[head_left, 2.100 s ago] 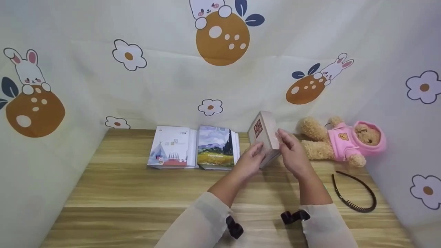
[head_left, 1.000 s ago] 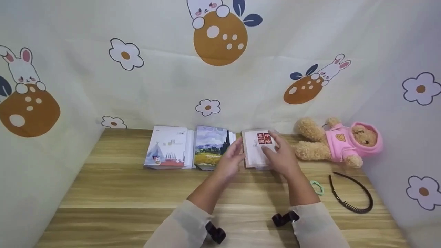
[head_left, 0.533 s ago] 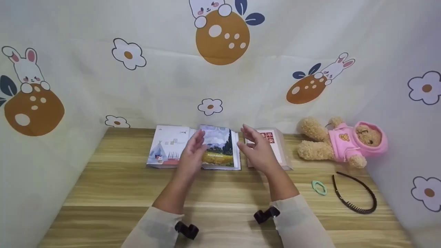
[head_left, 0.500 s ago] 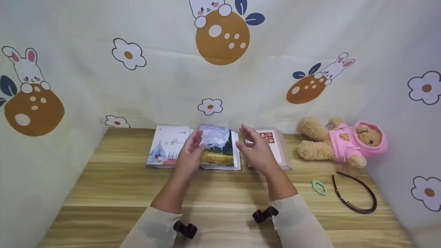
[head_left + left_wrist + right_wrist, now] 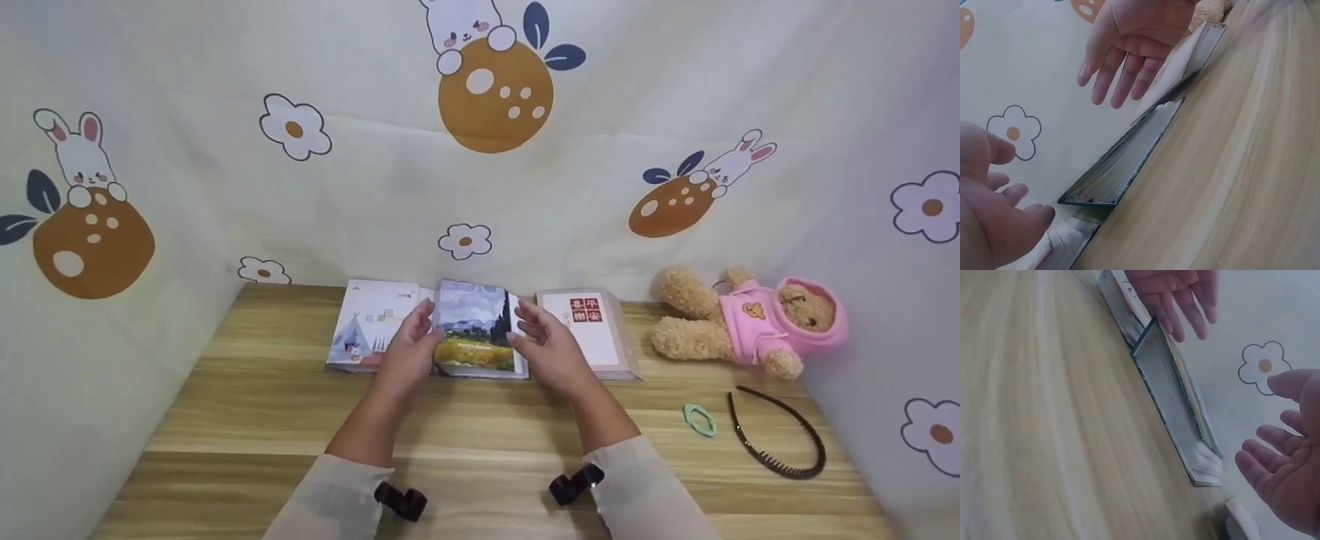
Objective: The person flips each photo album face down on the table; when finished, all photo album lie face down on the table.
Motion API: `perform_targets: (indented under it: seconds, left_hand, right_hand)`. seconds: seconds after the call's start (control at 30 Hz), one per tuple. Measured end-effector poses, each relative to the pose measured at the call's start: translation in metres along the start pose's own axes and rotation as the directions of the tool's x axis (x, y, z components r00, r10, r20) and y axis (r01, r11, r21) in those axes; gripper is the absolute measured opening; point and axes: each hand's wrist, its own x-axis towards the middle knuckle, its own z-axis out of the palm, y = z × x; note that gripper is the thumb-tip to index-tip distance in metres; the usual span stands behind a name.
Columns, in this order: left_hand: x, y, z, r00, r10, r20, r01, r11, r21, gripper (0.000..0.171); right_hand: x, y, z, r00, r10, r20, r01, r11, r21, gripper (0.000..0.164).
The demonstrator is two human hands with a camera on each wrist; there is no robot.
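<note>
Three photo albums lie in a row by the back wall. On the middle album (image 5: 476, 319) is a landscape painting with a dark tree; its page edges show in both wrist views. My left hand (image 5: 405, 352) hovers at its left side, overlapping the white album (image 5: 375, 315) with a tent drawing. At the right side of the middle album is my right hand (image 5: 553, 351), palm turned inward. Both hands have relaxed fingers and hold nothing; gaps to the album (image 5: 1171, 394) show in the right wrist view. The right-hand album (image 5: 596, 337) bears red squares with characters.
A teddy bear (image 5: 750, 319) in a pink hoodie lies at the back right. In front of it are a green hair tie (image 5: 700, 421) and a black toothed headband (image 5: 817, 435). Patterned fabric walls (image 5: 360, 195) rise behind and beside the wooden table (image 5: 480, 442).
The album with red characters, earlier tilted up between both hands, now lies flat. Both hands have let go of it and moved left, to either side of the middle album.
</note>
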Motion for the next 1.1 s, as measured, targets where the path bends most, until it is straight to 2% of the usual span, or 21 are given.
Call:
perform_targets:
  seconds: [0.1,0.2,0.33,0.6,0.77,0.87,0.97,1.1]
  left_hand:
    - [-0.002,-0.005,0.003,0.998,-0.051,0.035,0.050,0.999,0.021,0.064]
    - [-0.003,-0.009,0.006,0.996,-0.074,0.047,0.073,0.997,0.026,0.069]
    - [-0.002,-0.013,0.007,0.997,-0.058,0.054,0.057,0.998,0.034,0.073]
    - [0.002,-0.015,0.006,0.997,-0.032,0.072,0.029,0.999,0.032,0.076]
    - [0.000,-0.011,0.006,0.998,-0.041,0.042,0.041,0.999,-0.002,0.067]
    - [-0.002,-0.005,0.008,0.998,-0.037,0.049,0.041,0.996,-0.078,0.055]
    - [-0.004,0.001,0.010,0.996,-0.019,0.089,0.032,0.989,-0.142,0.050]
    - [-0.008,0.007,0.015,0.995,0.014,0.097,0.000,0.990,-0.141,0.049]
  right_hand:
    - [-0.003,0.005,0.002,0.998,0.041,0.044,-0.039,0.998,-0.056,0.064]
    - [-0.006,0.007,0.005,0.994,0.068,0.085,-0.056,0.988,-0.145,0.061]
    - [-0.007,0.008,0.007,0.990,0.072,0.123,-0.043,0.975,-0.219,0.064]
    - [-0.007,0.006,0.007,0.987,0.075,0.139,-0.036,0.963,-0.268,0.066]
    - [-0.008,0.000,0.004,0.981,0.088,0.174,-0.028,0.948,-0.317,0.064]
    - [-0.011,-0.007,0.003,0.975,0.095,0.199,-0.029,0.949,-0.314,0.061]
    - [-0.014,-0.013,0.002,0.972,0.100,0.215,-0.037,0.959,-0.280,0.059]
    - [-0.016,-0.022,0.004,0.971,0.073,0.228,-0.025,0.978,-0.206,0.057]
